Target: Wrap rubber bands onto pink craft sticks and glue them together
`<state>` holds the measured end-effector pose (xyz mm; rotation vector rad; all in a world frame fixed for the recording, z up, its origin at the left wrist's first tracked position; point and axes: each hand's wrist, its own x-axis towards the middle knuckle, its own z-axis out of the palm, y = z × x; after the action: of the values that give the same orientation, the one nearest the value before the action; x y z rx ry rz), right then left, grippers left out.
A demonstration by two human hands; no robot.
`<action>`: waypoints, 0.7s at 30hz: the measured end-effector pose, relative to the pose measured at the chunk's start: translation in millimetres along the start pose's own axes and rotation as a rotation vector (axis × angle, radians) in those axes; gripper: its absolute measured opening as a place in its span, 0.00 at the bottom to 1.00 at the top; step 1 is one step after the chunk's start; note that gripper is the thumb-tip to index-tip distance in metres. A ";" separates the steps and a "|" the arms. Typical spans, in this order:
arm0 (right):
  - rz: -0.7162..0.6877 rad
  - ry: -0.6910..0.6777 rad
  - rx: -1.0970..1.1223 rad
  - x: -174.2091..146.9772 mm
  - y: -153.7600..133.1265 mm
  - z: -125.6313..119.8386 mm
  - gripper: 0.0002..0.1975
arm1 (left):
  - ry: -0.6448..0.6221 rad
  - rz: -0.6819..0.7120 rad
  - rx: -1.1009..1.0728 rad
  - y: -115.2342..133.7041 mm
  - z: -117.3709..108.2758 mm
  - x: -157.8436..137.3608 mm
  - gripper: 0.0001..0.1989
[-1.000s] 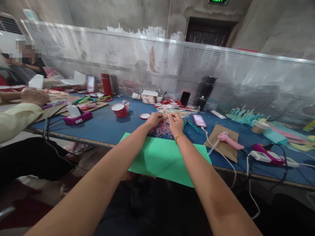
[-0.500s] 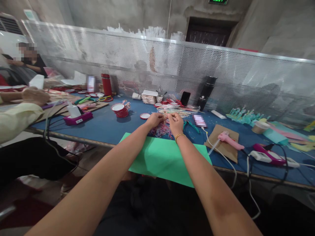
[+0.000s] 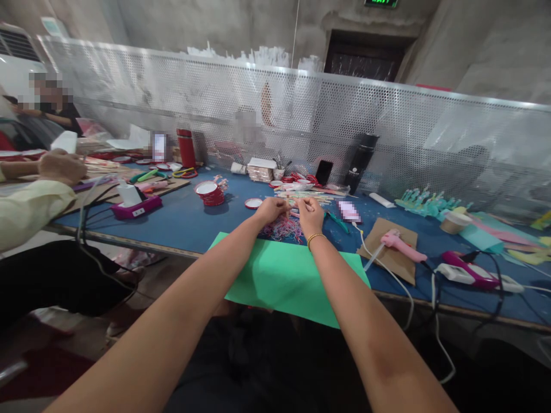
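Observation:
Above a tangled pile of pink, purple and white strings (image 3: pixel 284 228), my left hand (image 3: pixel 272 210) and my right hand (image 3: pixel 310 215) are held close together. Both have their fingers pinched. Something small and thin seems to run between the fingertips, too small to name. A bracelet circles my right wrist. Under my forearms a green sheet (image 3: pixel 293 278) hangs over the table's front edge. Just right of my right hand lie teal-handled pliers (image 3: pixel 338 222). Thin pale sticks (image 3: pixel 307 196) lie behind my hands, and a round red-rimmed lid (image 3: pixel 253 203) is to the left.
On the blue table (image 3: pixel 189 221) stand a stack of red rings (image 3: pixel 210 194), a red bottle (image 3: pixel 186 149) and a black bottle (image 3: pixel 362 163). To the right, a pink glue gun (image 3: pixel 404 246) rests on cardboard, its cables trailing. A co-worker's hand (image 3: pixel 62 166) is at far left.
My right hand has shifted slightly right, widening the small gap between my fingertips. My left hand stays nearly in place.

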<state>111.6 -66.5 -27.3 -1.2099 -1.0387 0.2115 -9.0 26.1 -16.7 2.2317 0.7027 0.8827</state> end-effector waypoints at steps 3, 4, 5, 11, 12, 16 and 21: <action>0.000 0.010 0.013 -1.4 -2.5 -0.2 0.14 | 0.000 -0.002 0.006 -0.3 0.2 0.3 0.23; -0.012 0.002 0.001 -1.9 -2.9 0.3 0.14 | -0.001 0.001 0.004 -0.5 0.4 0.4 0.23; -0.023 -0.009 -0.012 -2.4 -2.9 0.8 0.14 | -0.001 0.005 0.001 -0.7 0.6 0.4 0.23; 0.012 -0.015 0.043 -2.6 -2.2 3.0 0.13 | 0.016 0.003 -0.010 -0.4 0.8 -0.2 0.22; 0.023 -0.004 0.061 -2.4 -2.8 2.6 0.13 | 0.014 0.004 -0.012 -0.5 0.8 -0.1 0.22; 0.016 0.016 0.039 -2.6 -4.9 1.8 0.13 | 0.005 0.006 -0.023 -1.2 0.6 0.4 0.22; 0.001 -0.041 0.079 -2.9 -2.4 4.2 0.13 | 0.014 -0.005 -0.037 -1.9 1.2 0.8 0.22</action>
<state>105.9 -66.5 -26.9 -1.1385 -1.0555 0.2768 -8.1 27.4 -18.4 2.1919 0.6926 0.9031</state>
